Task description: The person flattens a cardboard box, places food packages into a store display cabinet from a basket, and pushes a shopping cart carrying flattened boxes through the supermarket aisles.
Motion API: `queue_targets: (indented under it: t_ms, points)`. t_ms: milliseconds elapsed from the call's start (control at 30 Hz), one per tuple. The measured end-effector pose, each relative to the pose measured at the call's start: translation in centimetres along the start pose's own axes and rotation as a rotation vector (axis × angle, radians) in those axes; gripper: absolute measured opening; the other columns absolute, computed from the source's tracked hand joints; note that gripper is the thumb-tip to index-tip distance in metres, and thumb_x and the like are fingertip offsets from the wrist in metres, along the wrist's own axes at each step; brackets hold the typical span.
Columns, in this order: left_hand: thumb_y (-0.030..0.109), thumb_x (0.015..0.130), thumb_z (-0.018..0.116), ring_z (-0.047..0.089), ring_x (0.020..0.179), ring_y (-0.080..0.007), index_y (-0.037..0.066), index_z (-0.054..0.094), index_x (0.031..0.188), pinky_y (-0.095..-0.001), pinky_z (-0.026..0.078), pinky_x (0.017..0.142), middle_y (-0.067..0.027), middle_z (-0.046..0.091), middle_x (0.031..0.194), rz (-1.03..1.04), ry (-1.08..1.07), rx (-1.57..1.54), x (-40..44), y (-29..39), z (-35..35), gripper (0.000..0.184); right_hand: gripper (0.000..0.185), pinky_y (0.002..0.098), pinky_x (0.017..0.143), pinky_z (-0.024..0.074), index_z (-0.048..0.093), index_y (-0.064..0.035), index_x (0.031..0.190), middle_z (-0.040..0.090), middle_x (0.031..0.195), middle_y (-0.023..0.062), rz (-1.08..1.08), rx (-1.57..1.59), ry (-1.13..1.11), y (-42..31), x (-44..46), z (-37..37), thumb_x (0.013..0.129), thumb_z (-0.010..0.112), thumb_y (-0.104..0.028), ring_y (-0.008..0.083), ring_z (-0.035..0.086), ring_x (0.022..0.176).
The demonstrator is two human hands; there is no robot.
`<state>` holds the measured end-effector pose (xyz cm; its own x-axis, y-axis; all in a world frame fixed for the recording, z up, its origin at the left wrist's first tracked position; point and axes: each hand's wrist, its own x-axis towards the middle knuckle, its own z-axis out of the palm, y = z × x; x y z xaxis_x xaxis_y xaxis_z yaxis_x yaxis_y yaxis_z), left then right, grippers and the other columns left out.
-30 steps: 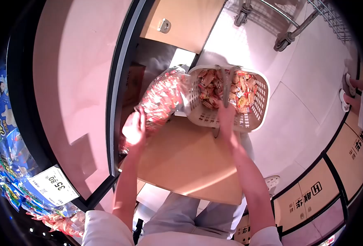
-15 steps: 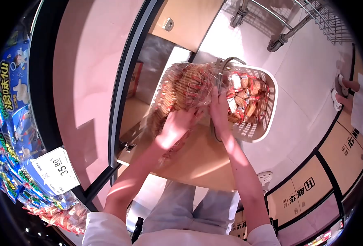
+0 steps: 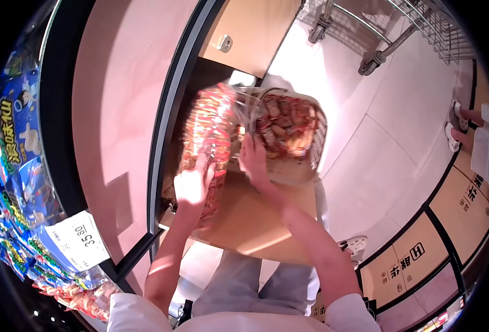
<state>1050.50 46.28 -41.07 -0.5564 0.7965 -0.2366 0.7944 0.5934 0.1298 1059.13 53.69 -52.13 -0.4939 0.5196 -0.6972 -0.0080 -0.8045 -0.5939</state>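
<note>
A large clear bag of red-wrapped snacks (image 3: 208, 127) stands partly in the open cabinet. My left hand (image 3: 194, 185) grips its near side with bent fingers. My right hand (image 3: 254, 157) is closed at the bag's right edge, beside the handle of the white basket (image 3: 288, 172); it seems to pinch the clear plastic, but blur hides exactly what is in it. Loose wrapped snacks (image 3: 288, 124) fill much of the basket, which is to the right of the bag.
An open cabinet door (image 3: 255, 221) lies below the bag. A wire cart (image 3: 388, 41) is at the upper right. Another person's legs (image 3: 468, 130) show at the right edge. Blue snack bags (image 3: 23, 144) and a price tag (image 3: 78, 240) are at the left.
The bag has swung left and more upright, away from the basket. Both hands have moved left with it. The basket also sits further left than half a second ago.
</note>
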Motion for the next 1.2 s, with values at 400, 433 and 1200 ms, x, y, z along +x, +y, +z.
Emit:
queue_targets:
  t_ms: [400, 433, 1200]
  points:
    - [0.016, 0.088, 0.043, 0.056, 0.069, -0.0247, -0.004, 0.049, 0.097, -0.0312, 0.043, 0.061, -0.0153, 0.058, 0.079, -0.338, 0.317, -0.03, 3.7, -6.0, 3.0, 0.023, 0.04, 0.0322, 0.058, 0.0416, 0.057, 0.006, 0.081, 0.058, 0.069, 0.0184, -0.127, -0.262, -0.154, 8.4, 12.9, 15.6, 0.086, 0.044, -0.032, 0.0197, 0.057, 0.066]
    - [0.014, 0.087, 0.043, 0.055, 0.063, -0.0229, -0.002, 0.051, 0.092, -0.0303, 0.043, 0.056, -0.0129, 0.057, 0.075, -0.289, 0.38, 0.048, 3.6, -7.0, 3.7, 0.019, 0.039, 0.0338, 0.062, 0.0435, 0.057, 0.0076, 0.086, 0.06, 0.079, 0.0233, -0.137, -0.189, -0.178, 7.2, 12.6, 16.2, 0.085, 0.047, -0.03, 0.0224, 0.059, 0.073]
    - [0.008, 0.082, 0.043, 0.055, 0.067, -0.0253, -0.005, 0.056, 0.083, -0.0334, 0.046, 0.06, -0.016, 0.059, 0.082, -0.892, 0.5, 0.138, -7.0, -11.7, 8.1, 0.018, 0.047, 0.0444, 0.095, 0.025, 0.054, -0.0064, 0.096, 0.053, 0.095, 0.0109, -1.174, -1.536, -0.255, 8.9, 14.7, 4.0, 0.069, 0.058, -0.044, 0.0258, 0.043, 0.105]
